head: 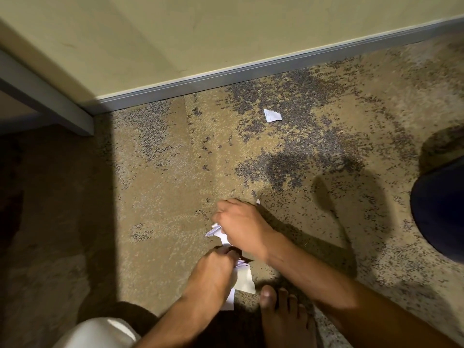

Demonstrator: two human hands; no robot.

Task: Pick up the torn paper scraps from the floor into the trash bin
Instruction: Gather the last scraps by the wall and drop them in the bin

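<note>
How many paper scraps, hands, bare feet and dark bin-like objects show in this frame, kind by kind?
Loose paper scraps lying apart on the carpet: 1, the far scrap
Clusters of scraps at the hands (pieces overlap, not countable): 1, the paper cluster
Hands: 2, left hand and right hand
Bare feet: 1, bare foot
Dark round objects at right edge: 1, dark object
Total: 6

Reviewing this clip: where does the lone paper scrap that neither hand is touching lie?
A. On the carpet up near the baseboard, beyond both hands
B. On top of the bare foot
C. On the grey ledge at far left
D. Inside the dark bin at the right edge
A: the lone scrap lies flat on the carpet short of the baseboard, well beyond the left hand and right hand, which are both at the scraps nearer the foot.
</note>
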